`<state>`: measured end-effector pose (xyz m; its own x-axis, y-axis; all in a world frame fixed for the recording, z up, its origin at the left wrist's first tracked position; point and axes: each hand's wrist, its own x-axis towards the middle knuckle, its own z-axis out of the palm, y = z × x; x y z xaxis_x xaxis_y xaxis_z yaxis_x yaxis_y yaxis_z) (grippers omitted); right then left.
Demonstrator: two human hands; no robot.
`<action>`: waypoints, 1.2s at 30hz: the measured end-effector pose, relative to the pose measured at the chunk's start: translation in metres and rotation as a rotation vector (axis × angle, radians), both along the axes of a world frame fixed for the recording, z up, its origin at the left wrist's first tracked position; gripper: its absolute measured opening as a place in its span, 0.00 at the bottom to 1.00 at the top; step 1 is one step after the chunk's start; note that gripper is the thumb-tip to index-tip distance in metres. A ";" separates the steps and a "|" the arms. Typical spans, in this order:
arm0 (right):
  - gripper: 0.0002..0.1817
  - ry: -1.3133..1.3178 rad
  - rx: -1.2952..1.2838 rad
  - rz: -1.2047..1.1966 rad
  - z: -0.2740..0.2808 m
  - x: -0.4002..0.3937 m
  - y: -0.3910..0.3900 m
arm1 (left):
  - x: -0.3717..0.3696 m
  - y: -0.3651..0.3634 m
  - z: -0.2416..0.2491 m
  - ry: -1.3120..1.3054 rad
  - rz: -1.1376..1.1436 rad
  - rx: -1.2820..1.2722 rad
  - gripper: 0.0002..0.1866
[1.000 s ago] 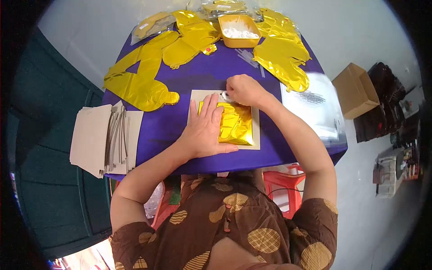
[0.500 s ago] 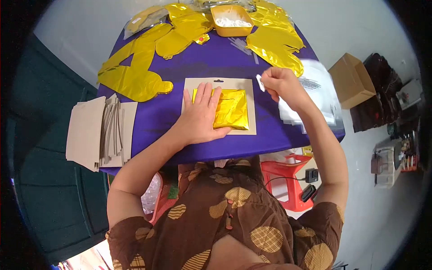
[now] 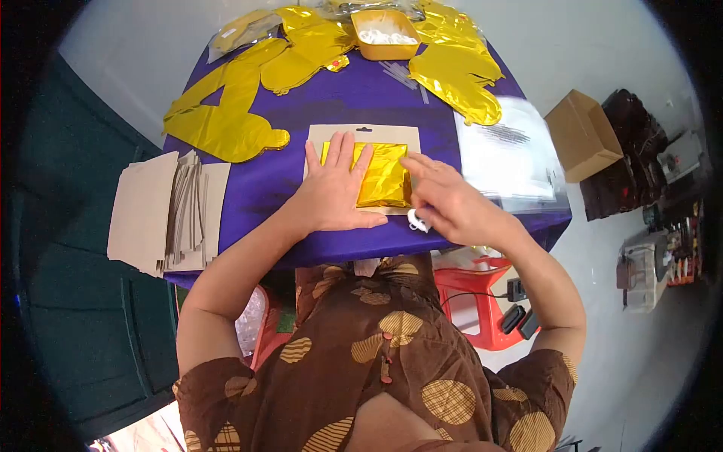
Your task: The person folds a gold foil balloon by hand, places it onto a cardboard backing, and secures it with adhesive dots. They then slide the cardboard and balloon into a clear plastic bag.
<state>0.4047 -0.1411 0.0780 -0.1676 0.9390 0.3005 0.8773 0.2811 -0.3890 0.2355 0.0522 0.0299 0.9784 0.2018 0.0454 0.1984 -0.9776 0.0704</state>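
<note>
My left hand lies flat, fingers spread, on the left part of a folded gold foil balloon. Beneath the foil is a beige cardboard backing card with a hanging slot at its top. At the right edge of the foil, my right hand has its index finger stretched out along the packet. Its lower fingers are curled round a small white looped piece, perhaps a ribbon coil, which hangs out near the card's lower right corner.
Flat gold foil balloons lie at the back left, others at the back right. A yellow tub holds white coils. Clear plastic bags lie at right, stacked cards at left. Thin clear strips lie near the tub.
My right hand has come down and left with the white looped piece, from beside the card's upper right to the foil's right edge. My left hand stays pressed on the foil.
</note>
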 end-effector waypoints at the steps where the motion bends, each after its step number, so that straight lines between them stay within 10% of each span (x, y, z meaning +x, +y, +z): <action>1: 0.06 -0.017 -0.020 0.013 -0.004 -0.001 0.004 | 0.000 0.000 0.000 0.005 -0.004 0.004 0.64; 13: 0.04 0.004 -0.546 0.028 -0.002 0.019 0.030 | -0.003 0.000 0.010 -0.048 -0.072 0.135 0.57; 25: 0.10 -0.088 -0.338 0.029 -0.020 0.018 0.026 | -0.018 -0.008 0.000 -0.110 -0.274 0.066 0.38; 31: 0.06 0.518 -0.292 -0.049 0.005 0.026 0.005 | -0.018 -0.008 -0.004 -0.083 -0.257 0.081 0.39; 36: 0.05 -0.057 -0.175 0.018 0.009 -0.018 -0.025 | -0.018 -0.010 -0.003 -0.076 -0.232 0.066 0.39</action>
<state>0.3862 -0.1657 0.0875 -0.1974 0.9727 0.1223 0.8948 0.2297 -0.3828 0.2175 0.0418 0.0271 0.9915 -0.0338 0.1259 -0.0354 -0.9993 0.0110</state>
